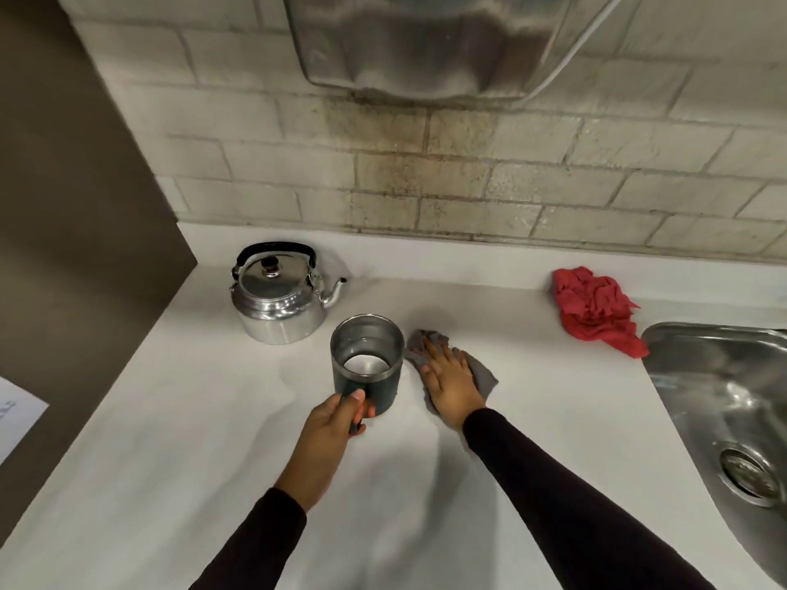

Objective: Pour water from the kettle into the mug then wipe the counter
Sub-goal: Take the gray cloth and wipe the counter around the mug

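Note:
A shiny metal kettle (277, 298) with a black handle stands at the back left of the white counter (170, 440), spout pointing right. My left hand (336, 423) grips the handle of a dark mug (367, 368) with a steel inside, held upright just right of the kettle; water shows at its bottom. Whether the mug rests on the counter or hangs just above it I cannot tell. My right hand (447, 376) lies flat, fingers spread, pressing a grey cloth (483, 374) onto the counter right beside the mug.
A crumpled red cloth (596, 315) lies at the back right, next to a steel sink (724, 402) with a drain. A brown panel (76, 249) bounds the counter on the left. A metal dispenser (426, 44) hangs on the tiled wall.

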`<state>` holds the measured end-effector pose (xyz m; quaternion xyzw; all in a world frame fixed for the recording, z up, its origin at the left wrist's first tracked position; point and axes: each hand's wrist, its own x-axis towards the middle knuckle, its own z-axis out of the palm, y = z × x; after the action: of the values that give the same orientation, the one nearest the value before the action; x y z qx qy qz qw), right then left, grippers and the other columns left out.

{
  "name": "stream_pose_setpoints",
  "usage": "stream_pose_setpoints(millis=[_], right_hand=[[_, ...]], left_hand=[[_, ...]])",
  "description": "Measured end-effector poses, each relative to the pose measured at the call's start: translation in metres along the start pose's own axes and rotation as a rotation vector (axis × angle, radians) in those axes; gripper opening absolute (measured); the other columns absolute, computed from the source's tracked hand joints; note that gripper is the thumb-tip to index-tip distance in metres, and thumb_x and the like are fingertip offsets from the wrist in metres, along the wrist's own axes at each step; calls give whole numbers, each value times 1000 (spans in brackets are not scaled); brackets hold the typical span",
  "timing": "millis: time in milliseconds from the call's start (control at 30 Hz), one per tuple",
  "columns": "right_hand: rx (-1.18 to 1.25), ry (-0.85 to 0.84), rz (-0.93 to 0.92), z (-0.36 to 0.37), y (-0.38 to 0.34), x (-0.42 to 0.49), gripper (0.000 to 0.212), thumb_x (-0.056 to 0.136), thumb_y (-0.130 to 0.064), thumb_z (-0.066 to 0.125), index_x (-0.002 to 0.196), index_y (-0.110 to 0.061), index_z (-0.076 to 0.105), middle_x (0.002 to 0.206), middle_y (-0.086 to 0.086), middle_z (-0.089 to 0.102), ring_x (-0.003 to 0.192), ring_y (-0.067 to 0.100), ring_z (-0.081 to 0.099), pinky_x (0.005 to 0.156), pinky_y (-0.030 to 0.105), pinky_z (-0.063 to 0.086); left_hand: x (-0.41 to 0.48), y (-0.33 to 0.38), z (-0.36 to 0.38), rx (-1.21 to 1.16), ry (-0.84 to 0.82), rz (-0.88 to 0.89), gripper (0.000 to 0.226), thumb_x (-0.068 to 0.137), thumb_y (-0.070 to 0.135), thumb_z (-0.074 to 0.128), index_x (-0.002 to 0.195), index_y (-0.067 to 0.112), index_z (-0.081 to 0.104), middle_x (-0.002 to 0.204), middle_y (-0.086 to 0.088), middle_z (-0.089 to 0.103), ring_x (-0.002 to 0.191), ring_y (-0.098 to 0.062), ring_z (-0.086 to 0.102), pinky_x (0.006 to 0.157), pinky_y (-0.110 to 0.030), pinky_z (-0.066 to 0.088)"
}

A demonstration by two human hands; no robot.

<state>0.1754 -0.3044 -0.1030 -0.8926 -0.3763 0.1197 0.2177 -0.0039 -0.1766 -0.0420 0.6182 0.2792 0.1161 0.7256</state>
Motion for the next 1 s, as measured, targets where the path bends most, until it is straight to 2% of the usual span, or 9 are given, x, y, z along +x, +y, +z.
stream_pose_setpoints(millis=[133,267,400,500,567,667,833,900,1000], right_hand=[[-165,-84,-113,24,-20,-35,52,99,-34,23,149,-29,10,160,-2,0,147,23,-7,117,46,-9],[-257,-86,-231,34,-9,-83,55,95,-42,18,149,-33,8,158,-8,-4,146,22,-10,118,50,-9],[-267,-74,-92,7,39,-74,54,96,-40,19,146,-36,0,152,-11,-16,147,22,-7,118,44,-7],[-223,-1,35,-9,54,-31,51,100,-30,27,148,-32,12,158,-5,-3,148,21,1,119,44,-1],[-173,21,50,-12,45,3,46,100,-24,27,146,-33,25,160,-4,12,147,20,6,119,46,5],[-93,-6,37,-7,16,42,47,98,-17,32,143,-32,33,159,0,17,146,25,10,118,49,8],[10,-82,-83,22,-55,44,48,96,-18,38,143,-22,33,155,11,27,139,33,26,114,50,14],[-33,-145,-148,39,-76,24,52,95,-22,38,146,-18,29,154,13,28,141,32,21,117,51,8],[-170,-183,-352,56,-83,-21,48,97,-29,33,144,-27,30,154,4,29,145,27,14,119,53,1]], left_hand=[[1,8,-12,18,32,34,49,97,24,44,51,30,61,64,8,67,81,-11,61,79,-29,48],[3,16,-18,0,47,39,42,96,25,43,55,23,52,65,6,66,81,-15,60,83,-30,49],[3,18,-22,-19,28,54,47,97,24,42,50,26,44,64,5,63,79,-15,58,83,-32,47],[2,20,-26,-2,29,62,46,97,24,42,51,26,43,65,4,62,77,-13,57,83,-32,48],[0,20,-31,2,30,59,47,97,24,42,50,27,45,64,5,61,74,-10,58,84,-32,48],[-4,21,-34,12,21,48,48,96,26,43,49,27,50,65,5,61,75,-9,59,84,-32,49],[-8,27,-38,20,22,61,45,91,32,49,47,29,54,64,6,61,77,-9,60,83,-31,49],[-8,28,-41,23,35,66,46,93,30,48,47,28,53,64,6,61,74,-7,60,83,-32,49],[-8,30,-43,15,59,70,49,96,23,43,47,25,50,63,4,61,71,-8,59,85,-35,48]])
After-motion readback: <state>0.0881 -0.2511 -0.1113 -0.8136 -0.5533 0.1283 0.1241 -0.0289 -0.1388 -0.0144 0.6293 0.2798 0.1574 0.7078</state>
